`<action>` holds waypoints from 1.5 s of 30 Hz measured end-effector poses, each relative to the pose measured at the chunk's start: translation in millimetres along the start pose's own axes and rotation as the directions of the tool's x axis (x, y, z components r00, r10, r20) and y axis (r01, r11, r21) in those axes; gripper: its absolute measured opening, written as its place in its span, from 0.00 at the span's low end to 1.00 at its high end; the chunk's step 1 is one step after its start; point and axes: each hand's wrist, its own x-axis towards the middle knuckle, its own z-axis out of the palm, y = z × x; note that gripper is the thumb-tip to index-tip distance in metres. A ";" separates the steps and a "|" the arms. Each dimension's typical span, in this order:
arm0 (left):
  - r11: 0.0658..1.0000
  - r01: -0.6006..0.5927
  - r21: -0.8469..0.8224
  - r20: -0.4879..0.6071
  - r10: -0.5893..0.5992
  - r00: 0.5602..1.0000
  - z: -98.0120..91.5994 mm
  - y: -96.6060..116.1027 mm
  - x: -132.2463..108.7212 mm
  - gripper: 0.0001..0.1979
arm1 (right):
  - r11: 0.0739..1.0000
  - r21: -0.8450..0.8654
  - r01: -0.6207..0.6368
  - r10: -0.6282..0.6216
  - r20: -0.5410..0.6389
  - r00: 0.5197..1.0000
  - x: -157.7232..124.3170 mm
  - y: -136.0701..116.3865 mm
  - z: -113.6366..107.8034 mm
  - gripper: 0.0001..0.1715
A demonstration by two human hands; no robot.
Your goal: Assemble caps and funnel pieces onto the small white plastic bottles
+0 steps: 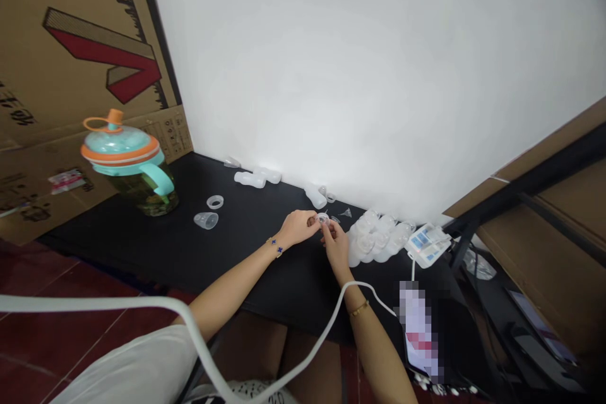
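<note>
Left hand (297, 227) and right hand (337, 246), both nearly closed, pinch a clear ring (322, 218); uneven pressure could pop it onto the surface (165, 246).

Jug (129, 167) left, bottles (374, 237) right; between — ring (322, 218)

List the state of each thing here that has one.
Left hand: fingers closed on the small clear part
Right hand: fingers closed on it too
Small clear part: held between both hands
Jug: upright, lid on
Loose ring: lying flat
Phone: screen lit
Back-left pale bottles: lying down
Right-hand bottles: bunched together
</note>
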 end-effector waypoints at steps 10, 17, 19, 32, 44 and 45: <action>0.998 -0.018 0.056 0.010 0.018 1.000 0.7 -4.0 1.8 0.13 | 1.000 -0.005 0.005 -0.005 0.007 1.000 -0.6 1.2 0.2 0.28; 0.996 -0.027 0.083 0.020 0.026 0.999 -4.0 1.8 -0.6 0.09 | 0.997 -0.074 0.035 -0.034 0.006 0.999 1.8 7.4 -1.1 0.26; 0.999 -0.025 0.042 0.001 0.025 1.000 -3.8 1.7 -0.5 0.06 | 0.996 -0.087 0.035 -0.034 0.022 0.999 2.1 8.2 -1.3 0.24; 0.967 -0.031 -0.255 0.009 0.035 0.999 2.6 -5.0 2.4 0.10 | 1.000 -0.030 0.009 -0.008 0.020 1.000 -0.1 0.1 -1.4 0.24; 0.960 -0.041 -0.276 0.020 0.049 0.999 1.2 -3.3 1.3 0.08 | 0.998 -0.049 0.035 -0.035 0.009 0.999 1.0 3.2 -2.8 0.20; 0.959 -0.044 -0.280 0.018 0.051 0.999 1.4 -3.8 1.3 0.08 | 0.998 -0.051 0.033 -0.032 0.009 0.999 0.9 3.1 -2.6 0.21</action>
